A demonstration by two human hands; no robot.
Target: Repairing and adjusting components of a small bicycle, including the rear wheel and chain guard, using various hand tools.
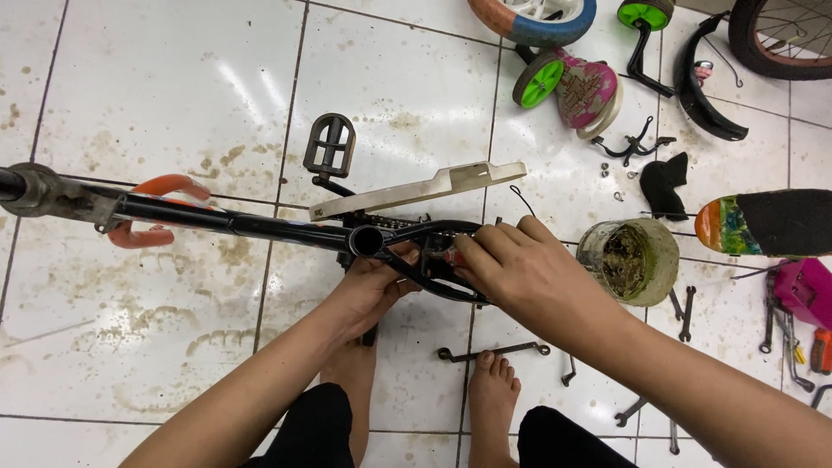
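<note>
Frame (260, 227): black, lying across my tiled floor (156, 95).
Left hand (368, 290): I see it closed around the frame.
Right hand (520, 269): fingers curled on the frame, beside a grease tub (631, 260).

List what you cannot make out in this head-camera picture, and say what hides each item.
- Bottom bracket area of the black bike frame: covered by the right hand and left hand.
- Spoked wheel: cut off by the top right edge.
- Contents of the round tub: too murky to tell.
</note>
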